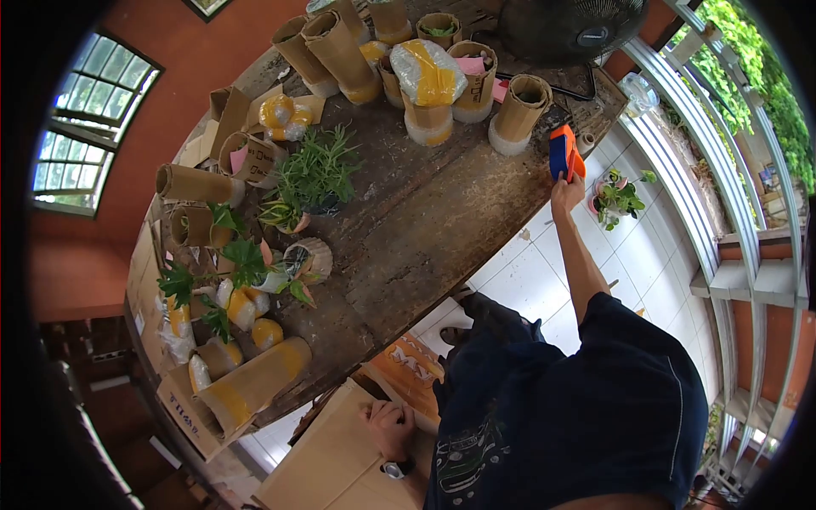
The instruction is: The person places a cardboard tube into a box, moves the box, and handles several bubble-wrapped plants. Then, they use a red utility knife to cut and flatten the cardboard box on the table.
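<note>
My right hand (568,194) reaches out to the table's right end, its fingers closed round an orange-and-blue plastic tool (561,155). The exact kind of tool is not clear. Just left of it stands an upright cardboard tube (517,110) with a wrapped base. Low in the view, my left hand (389,425) has curled fingers at the edge of a large cardboard piece (327,459). A watch (393,469) sits on that wrist. Part of the left fingers is hard to make out.
The worn wooden table (416,221) carries more cardboard tubes (340,55), a bubble-wrapped bundle (429,72), a bushy plant (319,166) and a white ribbed pot (308,259). A black fan (569,30) stands at the back. Beside the table, a potted plant (618,200) is on the tiled floor.
</note>
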The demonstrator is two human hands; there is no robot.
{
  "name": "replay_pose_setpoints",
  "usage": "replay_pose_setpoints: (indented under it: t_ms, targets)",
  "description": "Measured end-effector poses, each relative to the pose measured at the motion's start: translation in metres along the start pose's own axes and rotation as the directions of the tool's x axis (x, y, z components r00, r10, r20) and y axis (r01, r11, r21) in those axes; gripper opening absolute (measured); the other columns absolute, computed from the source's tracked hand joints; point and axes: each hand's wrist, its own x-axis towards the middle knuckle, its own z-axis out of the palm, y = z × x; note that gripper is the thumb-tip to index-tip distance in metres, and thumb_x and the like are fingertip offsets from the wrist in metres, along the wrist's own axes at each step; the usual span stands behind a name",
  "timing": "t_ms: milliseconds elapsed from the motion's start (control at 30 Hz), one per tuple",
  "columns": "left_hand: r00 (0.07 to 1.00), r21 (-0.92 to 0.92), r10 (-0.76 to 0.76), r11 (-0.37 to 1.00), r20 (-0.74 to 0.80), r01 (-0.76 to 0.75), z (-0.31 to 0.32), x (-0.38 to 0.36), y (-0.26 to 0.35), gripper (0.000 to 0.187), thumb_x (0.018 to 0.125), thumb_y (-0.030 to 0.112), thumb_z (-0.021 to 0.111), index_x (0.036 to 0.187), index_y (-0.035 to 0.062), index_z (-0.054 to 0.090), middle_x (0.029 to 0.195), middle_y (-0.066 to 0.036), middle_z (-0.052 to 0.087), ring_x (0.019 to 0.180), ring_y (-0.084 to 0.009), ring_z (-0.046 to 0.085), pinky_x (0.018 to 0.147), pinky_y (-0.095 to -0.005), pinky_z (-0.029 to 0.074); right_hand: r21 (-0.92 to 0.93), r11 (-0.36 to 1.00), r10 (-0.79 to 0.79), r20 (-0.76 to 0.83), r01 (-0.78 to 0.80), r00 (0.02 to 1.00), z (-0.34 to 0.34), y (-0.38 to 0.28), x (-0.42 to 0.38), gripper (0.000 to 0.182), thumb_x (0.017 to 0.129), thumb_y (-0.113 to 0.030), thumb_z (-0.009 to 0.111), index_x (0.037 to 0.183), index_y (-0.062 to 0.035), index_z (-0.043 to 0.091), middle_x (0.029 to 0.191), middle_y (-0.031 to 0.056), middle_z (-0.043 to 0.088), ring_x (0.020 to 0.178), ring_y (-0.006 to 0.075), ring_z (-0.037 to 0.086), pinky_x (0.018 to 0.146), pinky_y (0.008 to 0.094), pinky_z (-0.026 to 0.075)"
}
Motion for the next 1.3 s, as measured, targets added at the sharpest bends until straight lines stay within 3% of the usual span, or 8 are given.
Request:
replay_pose_setpoints:
  t_ms: [100, 200, 333, 433, 533, 667, 967, 1300]
  targets:
    - [1.0, -0.001, -0.005, 1.0, 0.005, 0.005, -0.003, -0.002, 0.0, 0.024, 0.07, 0.009, 0.075, 0.052, 0.0078, 0.058, 0.06, -0.003, 0.059, 0.071, -0.0203, 0.059, 0.083, -0.0384, 0.036, -0.01, 1.0, -0.03, -0.065, 0.03, 0.997, 0.034, 0.005, 0.021, 0.027, 0.08, -0.003, 0.068, 0.107, -0.0007, 0.072, 0.103, 0.018, 0.061, 0.096, 0.035, 0.061, 0.084, 0.0427, 0.048]
    - [0.999, 0.021, -0.032, 0.999, 0.007, 0.032, -0.006, -0.004, 0.003, 0.023, 0.069, 0.008, 0.074, 0.052, 0.0079, 0.058, 0.06, -0.002, 0.059, 0.071, -0.0203, 0.059, 0.083, -0.0388, 0.036, 0.3, 0.953, 0.068, -0.103, -0.035, 0.992, 0.052, -0.003, 0.027, 0.034, 0.078, 0.0, 0.066, 0.112, -0.0025, 0.071, 0.109, 0.0155, 0.053, 0.101, 0.033, 0.056, 0.087, 0.0419, 0.048]
    - [1.0, 0.018, -0.022, 1.0, 0.005, 0.022, -0.005, -0.005, 0.003, 0.022, 0.067, 0.007, 0.072, 0.051, 0.008, 0.057, 0.06, -0.002, 0.059, 0.071, -0.02, 0.06, 0.083, -0.0386, 0.037, 0.24, 0.956, -0.134, -0.156, 0.169, 0.979, 0.046, -0.003, 0.006, 0.04, 0.08, 0.006, 0.057, 0.118, -0.0027, 0.067, 0.111, 0.0127, 0.046, 0.101, 0.0265, 0.053, 0.09, 0.0354, 0.046]
    - [1.0, 0.017, 0.001, 1.0, -0.002, -0.001, -0.006, -0.003, 0.005, 0.021, 0.066, 0.006, 0.072, 0.051, 0.0079, 0.057, 0.06, -0.002, 0.059, 0.072, -0.02, 0.06, 0.082, -0.0385, 0.036, 0.396, 0.911, 0.089, 0.09, -0.117, 0.992, 0.03, 0.005, -0.038, 0.024, 0.086, -0.014, 0.072, 0.106, -0.0028, 0.067, 0.091, 0.0095, 0.059, 0.084, 0.0203, 0.059, 0.08, 0.0332, 0.047]
    - [1.0, 0.002, -0.008, 1.0, 0.005, 0.008, -0.003, 0.0, 0.005, 0.023, 0.068, 0.007, 0.073, 0.052, 0.0076, 0.057, 0.061, -0.002, 0.059, 0.072, -0.02, 0.06, 0.081, -0.0384, 0.036, 0.222, 0.953, 0.115, 0.359, -0.205, 0.926, -0.012, -0.018, -0.111, 0.029, 0.086, -0.025, 0.077, 0.098, -0.0031, 0.063, 0.078, 0.0065, 0.06, 0.073, 0.0175, 0.057, 0.071, 0.032, 0.046]
    - [1.0, -0.001, -0.01, 1.0, -0.003, 0.01, -0.003, 0.004, 0.006, 0.025, 0.071, 0.008, 0.074, 0.052, 0.0072, 0.058, 0.061, -0.002, 0.06, 0.072, -0.0199, 0.059, 0.08, -0.038, 0.036, 0.074, 0.996, -0.018, 0.682, -0.044, 0.731, -0.024, -0.051, -0.145, 0.034, 0.082, -0.021, 0.077, 0.106, -0.002, 0.063, 0.082, 0.0156, 0.065, 0.075, 0.029, 0.063, 0.071, 0.0411, 0.049]
    - [0.999, -0.001, 0.0, 1.0, -0.033, 0.0, -0.008, -0.006, 0.008, 0.025, 0.072, 0.008, 0.074, 0.052, 0.0071, 0.058, 0.061, -0.002, 0.06, 0.071, -0.0188, 0.059, 0.078, -0.038, 0.036, 0.273, 0.865, -0.497, 0.584, 0.421, 0.642, 0.033, -0.085, -0.144, 0.028, 0.081, -0.009, 0.074, 0.106, -0.0002, 0.064, 0.104, 0.0211, 0.059, 0.099, 0.0401, 0.059, 0.086, 0.0445, 0.049]
    - [0.997, -0.035, 0.067, 0.997, -0.048, -0.069, -0.003, -0.007, 0.009, 0.026, 0.074, 0.01, 0.072, 0.053, 0.0077, 0.058, 0.063, -0.001, 0.061, 0.073, -0.0189, 0.059, 0.079, -0.0397, 0.035, 0.144, 0.95, -0.305, 0.627, 0.278, 0.716, -0.079, -0.037, -0.171, 0.03, 0.078, 0.0, 0.071, 0.107, -0.0049, 0.067, 0.112, 0.018, 0.058, 0.112, 0.038, 0.054, 0.097, 0.0435, 0.047]
